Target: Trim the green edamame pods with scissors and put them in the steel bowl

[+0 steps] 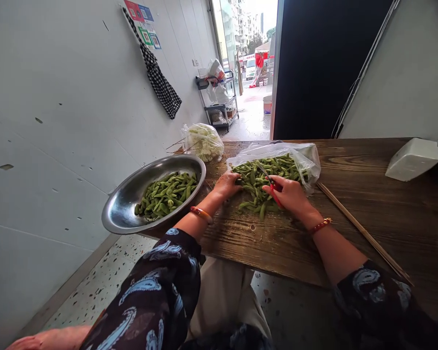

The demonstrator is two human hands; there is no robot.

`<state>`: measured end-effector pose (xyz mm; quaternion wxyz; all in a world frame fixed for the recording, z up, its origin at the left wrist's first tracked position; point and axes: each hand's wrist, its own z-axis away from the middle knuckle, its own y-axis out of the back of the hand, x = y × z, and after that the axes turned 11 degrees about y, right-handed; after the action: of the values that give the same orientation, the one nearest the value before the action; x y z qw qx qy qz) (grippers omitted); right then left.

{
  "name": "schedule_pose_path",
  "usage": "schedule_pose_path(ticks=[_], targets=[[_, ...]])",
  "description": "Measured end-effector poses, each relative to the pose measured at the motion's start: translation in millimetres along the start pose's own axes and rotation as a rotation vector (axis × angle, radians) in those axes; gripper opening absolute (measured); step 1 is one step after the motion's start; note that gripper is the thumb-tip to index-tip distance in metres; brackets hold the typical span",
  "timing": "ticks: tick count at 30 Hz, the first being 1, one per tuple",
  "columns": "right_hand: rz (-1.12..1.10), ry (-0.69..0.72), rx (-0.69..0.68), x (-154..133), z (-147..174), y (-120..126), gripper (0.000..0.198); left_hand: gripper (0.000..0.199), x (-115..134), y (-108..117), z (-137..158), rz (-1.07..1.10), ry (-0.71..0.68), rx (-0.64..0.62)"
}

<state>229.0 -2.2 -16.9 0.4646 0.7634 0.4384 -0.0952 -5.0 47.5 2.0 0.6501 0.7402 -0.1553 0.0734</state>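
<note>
A heap of green edamame pods (255, 187) spills from a clear plastic bag (310, 158) onto the wooden table. My right hand (290, 194) grips scissors (275, 194) with red handles, their blades pointing up and left over the pods. At the left edge of the heap, my left hand (228, 184) has its fingers bent together against the pods; whatever lies between the fingertips is too small to make out. To the left of that hand, a wide steel bowl (122, 214) holds more pods (168, 194).
Behind the bowl sits a plastic bag of pale cauliflower-like pieces (204, 143). Thin wooden sticks (361, 228) lie right of my right hand, and a white box (412, 158) stands farther right. A cart (221, 104) is by the doorway. Bare skin of a limb (51, 339) shows at lower left.
</note>
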Motion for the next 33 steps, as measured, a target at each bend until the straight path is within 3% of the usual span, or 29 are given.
schedule_pose_path(ticks=[4,7,13,20,24,29,33], targets=[[-0.006,0.001,0.023,-2.8,-0.4,3.2,0.050,0.020,16.3,10.5,-4.8,0.108,-0.041,0.122],[-0.025,-0.014,0.058,-1.4,-1.1,5.3,0.052,0.013,29.7,13.0,-6.2,0.186,-0.063,0.125],[-0.096,-0.102,0.114,5.7,-4.3,8.8,0.054,0.017,43.7,10.6,0.3,0.309,-0.124,0.098],[-0.126,-0.132,0.118,6.1,-5.1,9.5,0.058,0.025,50.0,35.1,13.2,0.270,-0.132,0.278],[-0.124,-0.122,0.117,3.9,-5.3,9.8,0.057,0.022,47.5,32.7,18.9,0.472,-0.018,0.149],[-0.121,-0.115,0.099,-2.0,-5.9,9.5,0.056,0.031,38.0,16.2,26.7,1.168,0.174,-0.186],[-0.140,-0.104,0.073,-12.3,-4.5,7.4,0.056,0.037,32.5,16.3,30.0,1.533,0.287,-0.412]])
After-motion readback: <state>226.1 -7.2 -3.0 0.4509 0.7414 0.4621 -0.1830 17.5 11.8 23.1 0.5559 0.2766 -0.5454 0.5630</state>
